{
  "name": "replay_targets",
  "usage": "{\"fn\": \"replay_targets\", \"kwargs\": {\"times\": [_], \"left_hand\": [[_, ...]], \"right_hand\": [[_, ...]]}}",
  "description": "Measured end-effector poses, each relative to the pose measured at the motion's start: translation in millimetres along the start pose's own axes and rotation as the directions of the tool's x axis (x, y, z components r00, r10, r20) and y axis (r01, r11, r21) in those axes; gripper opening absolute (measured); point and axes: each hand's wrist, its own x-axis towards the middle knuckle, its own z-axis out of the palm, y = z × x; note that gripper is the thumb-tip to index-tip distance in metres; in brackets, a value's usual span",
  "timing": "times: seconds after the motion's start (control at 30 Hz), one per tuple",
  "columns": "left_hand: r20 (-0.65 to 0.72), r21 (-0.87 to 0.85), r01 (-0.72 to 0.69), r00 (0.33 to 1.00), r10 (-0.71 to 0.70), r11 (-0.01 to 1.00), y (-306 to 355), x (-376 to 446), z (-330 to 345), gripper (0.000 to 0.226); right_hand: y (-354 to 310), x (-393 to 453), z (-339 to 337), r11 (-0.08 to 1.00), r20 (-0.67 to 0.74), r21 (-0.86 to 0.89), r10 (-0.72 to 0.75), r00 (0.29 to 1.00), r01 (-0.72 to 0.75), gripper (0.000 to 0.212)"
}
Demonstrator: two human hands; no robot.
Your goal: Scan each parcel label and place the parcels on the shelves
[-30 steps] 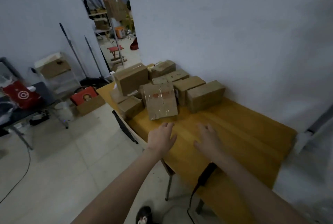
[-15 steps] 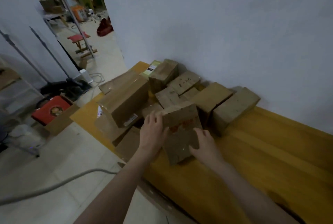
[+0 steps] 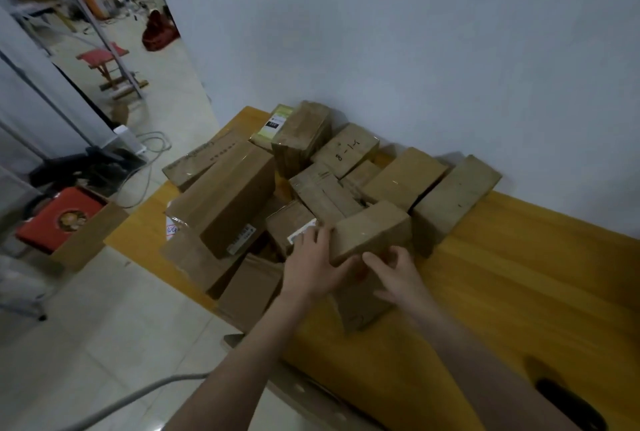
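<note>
While it stands tilted at the near edge of the pile, the brown parcel (image 3: 370,233) is gripped from both sides: left hand (image 3: 313,262) curled on its left face, right hand (image 3: 394,273) pinching its lower right. Beyond the hands more boxes (image 3: 228,195) crowd the yellow table (image 3: 519,292); a dark scanner (image 3: 571,406) lies right of the right forearm.

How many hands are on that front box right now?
2. The left hand holds the left side of the front parcel, and the right hand holds its near face with curled fingers.
</note>
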Motion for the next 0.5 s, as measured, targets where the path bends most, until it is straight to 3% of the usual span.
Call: {"fn": "replay_targets", "kwargs": {"times": [0.13,0.2,0.23,0.4,0.5], "left_hand": [[-0.031,0.148,-0.135,0.990,0.141,0.980,55,-52,25,0.079],[-0.008,0.197,-0.228,0.972,0.234,0.954,75,-81,48,0.084],[0.024,0.205,-0.274,0.961,0.275,0.940,83,-93,58,0.086],[0.198,0.244,-0.461,0.885,0.421,0.853,119,-136,88,0.094],[0.269,0.163,-0.528,0.836,0.478,0.833,126,-151,100,0.088]], "right_hand": [[15,-17,-34,0.981,-0.084,0.184,0.075,0.994,-0.058,0.065],[27,-24,-54,0.967,-0.123,0.239,0.121,0.985,-0.089,0.078],[33,-29,-63,0.963,-0.145,0.248,0.144,0.979,-0.105,0.081],[58,-54,-93,0.956,-0.249,0.282,0.156,0.956,-0.083,0.050],[84,-60,-110,0.947,-0.266,0.299,0.203,0.942,-0.119,0.059]]}}
